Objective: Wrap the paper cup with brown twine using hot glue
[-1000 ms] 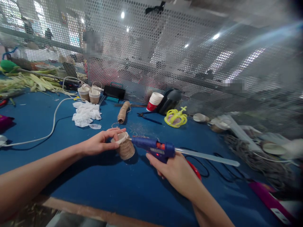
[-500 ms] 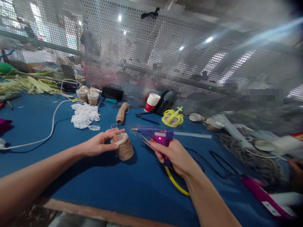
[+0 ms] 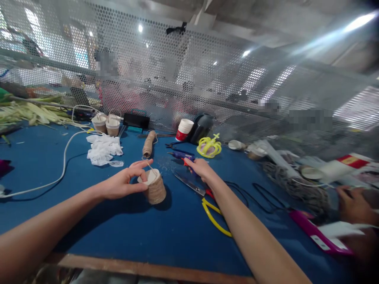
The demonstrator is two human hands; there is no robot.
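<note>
My left hand (image 3: 130,180) pinches the rim of a paper cup (image 3: 156,191) wrapped in brown twine, which stands slightly tilted on the blue table. A loose twine end (image 3: 151,168) sticks up beside the fingertips. Farther off, my right hand (image 3: 199,169) grips a blue hot glue gun (image 3: 181,155) by its handle, low over the table, nozzle towards the left. Whether the gun touches the surface I cannot tell. Scissors (image 3: 192,184) with yellow handles lie partly under my right forearm. Behind the cup lies a roll of twine (image 3: 149,145).
White gloves (image 3: 103,150) and wrapped cups (image 3: 112,126) are at the left. At the back stand stacked paper cups (image 3: 184,129) and a yellow crown-shaped piece (image 3: 209,146). A purple power strip (image 3: 319,232) and another person's hand (image 3: 355,203) are at the right.
My right hand has moved the glue gun away from me and lower, uncovering more of the scissors. My left hand stays at the cup. The view has shifted slightly.
</note>
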